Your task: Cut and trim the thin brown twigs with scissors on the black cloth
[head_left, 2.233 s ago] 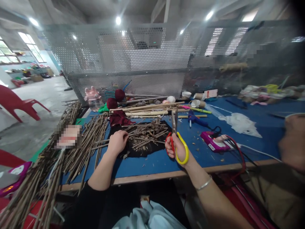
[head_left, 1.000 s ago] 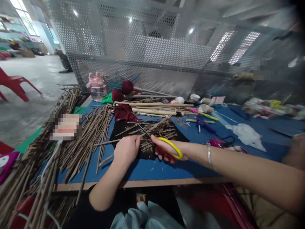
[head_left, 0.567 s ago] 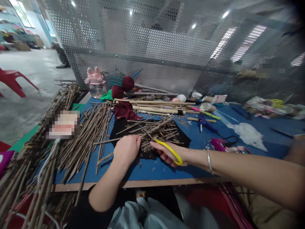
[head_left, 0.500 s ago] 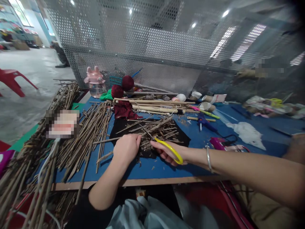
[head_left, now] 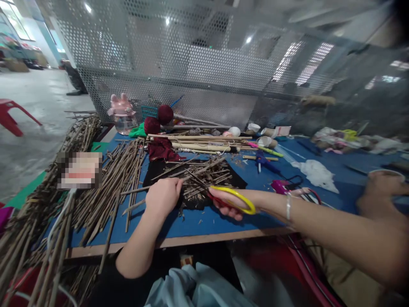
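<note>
Scissors — red handle visible again beside twigs

Blue-topped table with a wooden front edge. Behind it, a grey perforated metal screen across the full width, with ceiling lamps bright through the holes. Off left, bare grey concrete floor, a red plastic chair, a pale blue wall and a daylit window — far end blurred.

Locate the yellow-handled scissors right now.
Head view, just right of centre: the scissors are in the right hand, blades pointing into the twig heap on the black cloth, beside the left hand.
</note>
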Available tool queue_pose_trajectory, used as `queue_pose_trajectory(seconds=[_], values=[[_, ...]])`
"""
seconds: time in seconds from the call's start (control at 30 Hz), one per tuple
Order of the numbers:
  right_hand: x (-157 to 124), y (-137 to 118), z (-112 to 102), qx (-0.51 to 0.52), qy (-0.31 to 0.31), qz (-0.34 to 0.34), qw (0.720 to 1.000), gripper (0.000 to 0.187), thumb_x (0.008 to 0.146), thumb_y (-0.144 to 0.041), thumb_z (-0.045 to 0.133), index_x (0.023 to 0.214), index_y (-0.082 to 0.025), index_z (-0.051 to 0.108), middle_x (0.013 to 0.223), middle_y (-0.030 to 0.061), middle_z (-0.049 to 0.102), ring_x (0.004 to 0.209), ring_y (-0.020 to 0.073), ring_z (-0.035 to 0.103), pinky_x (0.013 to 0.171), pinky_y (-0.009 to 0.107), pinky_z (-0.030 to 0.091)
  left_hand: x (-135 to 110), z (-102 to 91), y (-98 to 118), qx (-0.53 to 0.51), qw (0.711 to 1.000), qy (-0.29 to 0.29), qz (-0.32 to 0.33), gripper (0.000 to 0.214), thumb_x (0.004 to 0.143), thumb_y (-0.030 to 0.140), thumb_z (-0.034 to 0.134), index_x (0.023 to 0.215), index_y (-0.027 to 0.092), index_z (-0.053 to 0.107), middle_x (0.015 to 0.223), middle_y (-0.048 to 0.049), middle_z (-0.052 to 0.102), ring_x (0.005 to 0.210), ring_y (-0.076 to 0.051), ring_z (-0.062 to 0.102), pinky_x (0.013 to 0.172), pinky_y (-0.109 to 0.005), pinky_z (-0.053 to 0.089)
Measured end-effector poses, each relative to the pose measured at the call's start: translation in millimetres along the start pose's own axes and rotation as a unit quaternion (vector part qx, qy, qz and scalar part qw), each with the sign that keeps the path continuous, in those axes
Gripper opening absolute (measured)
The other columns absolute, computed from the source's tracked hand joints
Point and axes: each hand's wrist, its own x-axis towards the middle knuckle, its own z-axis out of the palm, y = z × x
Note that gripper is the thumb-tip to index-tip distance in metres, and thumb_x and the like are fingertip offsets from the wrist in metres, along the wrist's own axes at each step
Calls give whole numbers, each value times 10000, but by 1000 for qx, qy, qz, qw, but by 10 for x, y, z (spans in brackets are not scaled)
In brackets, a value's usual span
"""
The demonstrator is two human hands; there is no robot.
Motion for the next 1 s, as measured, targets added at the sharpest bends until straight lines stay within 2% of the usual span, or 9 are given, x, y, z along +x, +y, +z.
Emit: queue_pose_trajectory(seconds=[0.1, 0.17, 0.3, 0.43, 0.53, 0.63, 0.7, 0.83, 1.0], values=[[-232, 289, -146, -8, 71, -46, 996, 551, 666, -725, 497, 754, -184, 446, 577, -63, 423, 404, 26, 303, 376, 143, 250, 9, -24, -27, 11, 999, 31, -28, 463, 883, 457, 274, 869, 265, 696, 821, -79, 696, 767, -235, 633, 655, -292, 417], [-296, 487, -318, -53, 215, -73, 972, 515, 725, -698, 435, 793, -188, 462, 620, -32, 487, 440, 59, 388, 410, 178, 292, 14, -41, -27, 7, 999, 38, -29, 454, 882, 458, 278, 898, 273, 692, 830, -74, 698, 781, -236, 635, 673, -296, 423], [-165, 673, -710, -299, 468, -8, 832, 378, 729, -456, 557, 913, -126, 554, 834, 114, 637, 719, 207, 603, 575, 255, 402, 9, -65, 45, 12, 999, 25, -20, 456, 877, 465, 285, 905, 265, 694, 829, -78, 699, 793, -235, 637, 666, -291, 428], [-63, 479, -836, -435, 431, 50, 789, 274, 695, -352, 609, 827, -115, 644, 834, 173, 665, 798, 260, 636, 628, 285, 427, -4, -98, 124, 35, 999, 18, -18, 469, 873, 472, 290, 888, 245, 700, 837, -90, 695, 810, -227, 636, 661, -274, 427], [-153, 141, -633, -512, 439, 22, 738, 253, 699, -367, 629, 754, -123, 665, 839, 203, 660, 844, 306, 620, 681, 355, 433, -4, -147, 174, 53, 998, 15, -11, 480, 869, 484, 290, 871, 237, 701, 827, -97, 693, 789, -230, 635, 634, -272, 418], [-190, -218, -302, -567, 476, -219, 635, 351, 741, -420, 585, 919, -124, 650, 987, 201, 634, 986, 323, 556, 800, 404, 393, 1, -216, 245, 52, 999, 14, 5, 471, 865, 489, 305, 868, 235, 702, 819, -96, 693, 772, -221, 631, 634, -268, 404], [-100, -397, -129, -594, 441, -352, 574, 350, 745, -323, 578, 1045, -146, 610, 1122, 164, 599, 1073, 291, 508, 871, 384, 346, 7, -261, 281, 38, 999, 22, 31, 461, 865, 486, 312, 867, 238, 701, 818, -88, 694, 765, -209, 626, 644, -260, 393], [214, -534, -42, -574, 406, -370, 608, 241, 791, -306, 476, 788, -151, 661, 836, 116, 682, 781, 228, 594, 664, 301, 355, 36, -295, 261, 15, 997, 42, 62, 478, 861, 514, 308, 795, 238, 693, 734, -67, 680, 684, -193, 604, 583, -247, 347], [376, -580, -104, -430, 429, -420, 674, 240, 738, -302, 482, 588, -156, 601, 592, 47, 612, 577, 145, 502, 529, 247, 252, 120, -243, 214, -105, 987, 79, 93, 457, 859, 499, 350, 806, 197, 688, 681, -33, 651, 625, -143, 551, 562, -221, 324]])
